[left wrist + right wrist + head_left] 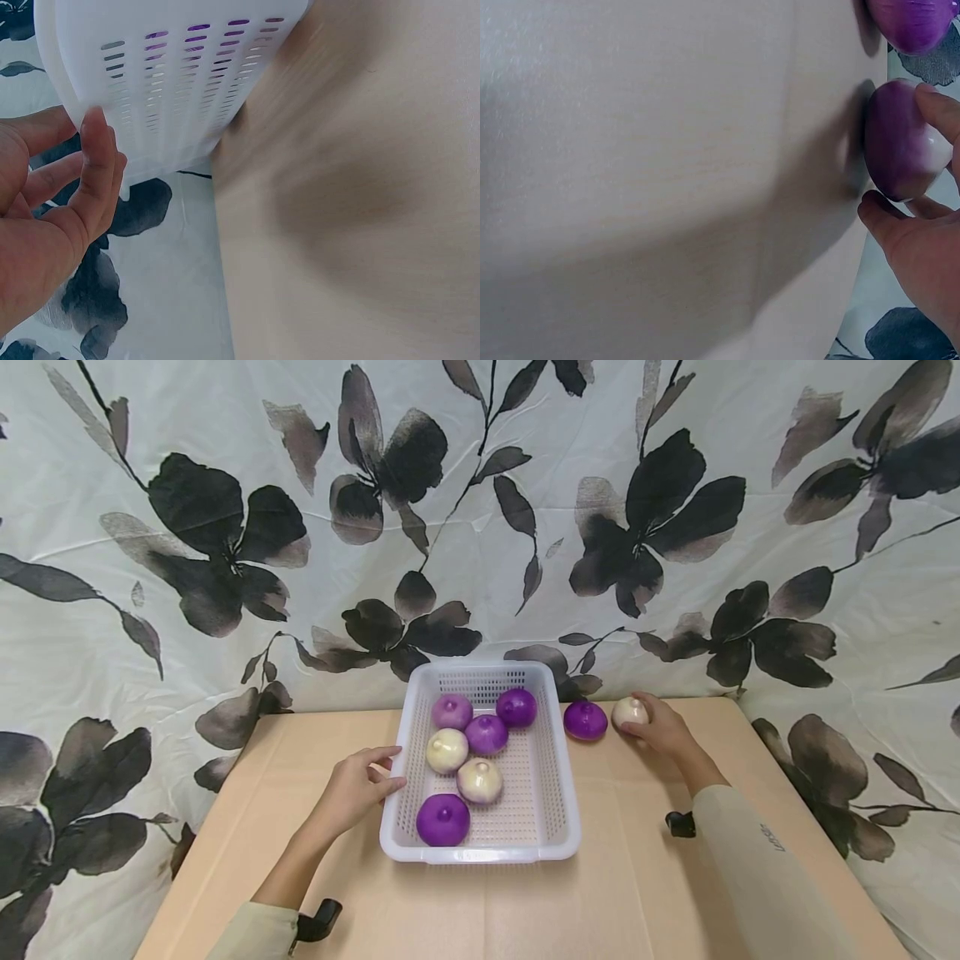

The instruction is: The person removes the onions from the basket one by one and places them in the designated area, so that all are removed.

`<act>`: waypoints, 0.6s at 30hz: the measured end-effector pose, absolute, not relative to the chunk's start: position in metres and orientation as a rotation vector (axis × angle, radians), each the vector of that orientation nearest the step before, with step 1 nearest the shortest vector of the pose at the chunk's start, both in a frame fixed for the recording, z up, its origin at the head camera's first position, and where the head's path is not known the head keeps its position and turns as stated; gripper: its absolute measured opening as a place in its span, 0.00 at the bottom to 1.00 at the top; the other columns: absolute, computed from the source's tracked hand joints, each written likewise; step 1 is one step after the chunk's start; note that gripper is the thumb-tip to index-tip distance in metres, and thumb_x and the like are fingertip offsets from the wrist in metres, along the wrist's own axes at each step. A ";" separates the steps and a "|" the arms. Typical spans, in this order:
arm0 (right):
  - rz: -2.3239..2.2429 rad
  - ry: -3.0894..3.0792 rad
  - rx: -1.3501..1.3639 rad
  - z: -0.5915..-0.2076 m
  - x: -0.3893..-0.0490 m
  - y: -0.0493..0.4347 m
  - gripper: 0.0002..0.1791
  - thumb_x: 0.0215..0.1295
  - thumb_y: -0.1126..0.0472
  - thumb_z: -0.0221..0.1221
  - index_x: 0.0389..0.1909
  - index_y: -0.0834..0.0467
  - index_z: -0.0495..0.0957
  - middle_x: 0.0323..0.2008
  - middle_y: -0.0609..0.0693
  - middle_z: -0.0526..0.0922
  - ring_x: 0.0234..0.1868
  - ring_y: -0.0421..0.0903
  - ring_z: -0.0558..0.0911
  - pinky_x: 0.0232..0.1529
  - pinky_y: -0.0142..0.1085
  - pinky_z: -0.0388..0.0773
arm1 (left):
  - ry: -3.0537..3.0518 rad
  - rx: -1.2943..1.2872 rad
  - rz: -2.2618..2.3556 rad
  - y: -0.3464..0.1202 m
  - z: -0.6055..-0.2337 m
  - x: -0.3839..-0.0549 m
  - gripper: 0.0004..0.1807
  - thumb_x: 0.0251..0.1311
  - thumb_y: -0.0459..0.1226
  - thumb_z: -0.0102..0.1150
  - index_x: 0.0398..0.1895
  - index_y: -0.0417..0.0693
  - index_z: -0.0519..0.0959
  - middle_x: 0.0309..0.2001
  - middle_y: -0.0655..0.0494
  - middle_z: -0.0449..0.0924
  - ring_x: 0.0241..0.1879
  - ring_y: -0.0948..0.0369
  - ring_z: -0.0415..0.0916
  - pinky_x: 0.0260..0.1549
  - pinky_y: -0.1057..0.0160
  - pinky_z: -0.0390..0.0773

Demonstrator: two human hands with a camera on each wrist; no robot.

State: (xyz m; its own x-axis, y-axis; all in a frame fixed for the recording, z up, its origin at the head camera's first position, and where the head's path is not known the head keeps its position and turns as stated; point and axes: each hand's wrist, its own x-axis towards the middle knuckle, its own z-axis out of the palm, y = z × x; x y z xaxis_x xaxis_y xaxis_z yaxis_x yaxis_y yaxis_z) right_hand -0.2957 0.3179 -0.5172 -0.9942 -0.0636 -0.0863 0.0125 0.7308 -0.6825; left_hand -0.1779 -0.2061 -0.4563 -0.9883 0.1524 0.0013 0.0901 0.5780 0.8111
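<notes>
A white plastic basket (555, 777) stands on the table, holding several onions: purple ones such as the front onion (443, 820), and pale ones such as the middle pale onion (480, 781). My left hand (360, 789) grips its left rim; in the left wrist view the thumb reaches the rim while other fingers lie against the outer wall (157, 90). Right of the basket, my right hand (660, 725) holds a pale onion (628, 713) between thumb and fingers; its underside looks purple in the right wrist view (900, 139). Beside it, left, sits a purple onion (586, 720).
The light wooden table (637, 877) ends at a back edge just behind the onions. A white cloth with dark flowers (510, 560) hangs behind and around it. Dark wrist cameras sit by both sleeves, one being the left wrist camera (318, 921).
</notes>
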 end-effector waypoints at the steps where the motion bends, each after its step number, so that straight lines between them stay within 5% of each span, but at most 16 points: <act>1: -1.117 2.825 -0.040 -0.516 -0.295 0.318 0.42 0.72 0.57 0.64 0.78 0.65 0.55 0.74 0.74 0.60 0.74 0.74 0.60 0.75 0.67 0.57 | 2.729 0.212 1.396 -0.206 -0.456 -0.178 0.29 0.60 0.28 0.70 0.66 0.32 0.75 0.49 0.39 0.79 0.32 0.59 0.86 0.29 0.53 0.90; 18: -1.145 2.776 0.001 -0.513 -0.293 0.325 0.48 0.68 0.53 0.67 0.81 0.59 0.52 0.76 0.72 0.57 0.74 0.73 0.60 0.74 0.68 0.58 | 2.719 0.202 1.404 -0.206 -0.456 -0.178 0.30 0.60 0.28 0.70 0.67 0.32 0.75 0.49 0.39 0.79 0.33 0.58 0.87 0.27 0.60 0.89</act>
State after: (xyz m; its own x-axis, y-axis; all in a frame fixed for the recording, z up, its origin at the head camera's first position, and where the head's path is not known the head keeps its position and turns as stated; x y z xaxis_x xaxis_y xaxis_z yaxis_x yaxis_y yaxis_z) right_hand -0.2933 0.3249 -0.5127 -0.9904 -0.0524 -0.1282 0.0533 0.7105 -0.7017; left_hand -0.1780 -0.2058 -0.4560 -0.9886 0.1507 -0.0058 0.0826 0.5728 0.8155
